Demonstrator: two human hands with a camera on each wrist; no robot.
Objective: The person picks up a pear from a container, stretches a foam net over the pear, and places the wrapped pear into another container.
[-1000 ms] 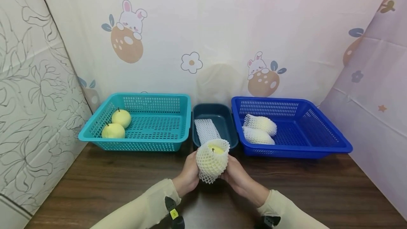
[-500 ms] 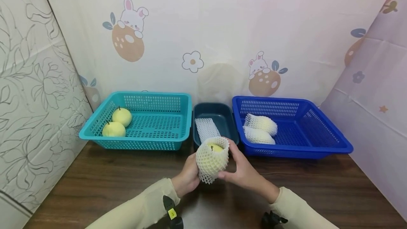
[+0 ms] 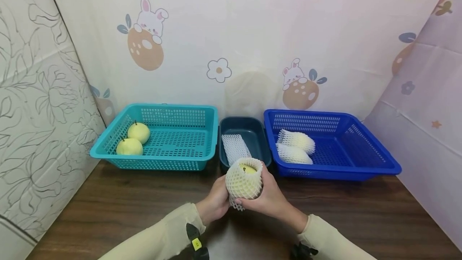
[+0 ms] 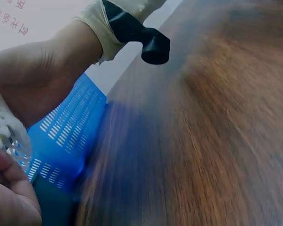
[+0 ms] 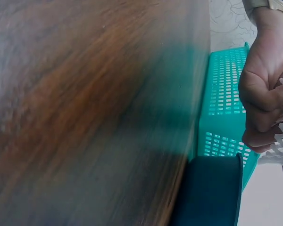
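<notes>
A pale yellow pear (image 3: 248, 169) sits inside a white foam net sleeve (image 3: 242, 185), held up between both hands above the table's middle. Its stem end shows through the sleeve's open top. My left hand (image 3: 215, 200) grips the wrapped pear from the left side. The right hand (image 3: 271, 198) curls round it from the right, thumb across the front of the net. In the left wrist view the foam net (image 4: 7, 127) shows only at the left edge. In the right wrist view the left hand's fingers (image 5: 264, 103) are bent against the net.
A teal basket (image 3: 180, 158) at left holds two bare pears (image 3: 133, 139). A blue basket (image 3: 361, 169) at right holds two net-wrapped pears (image 3: 296, 147). Between them, a dark small tray (image 3: 254, 127) carries flat foam sleeves (image 3: 235, 147). Everything stands on a brown wooden table (image 3: 144, 208).
The right hand loosened from the wrapped pear, spreading thumb and fingers, then closed round it again with the thumb in front. The wrapped pear shifted slightly right. The left hand kept its hold.
</notes>
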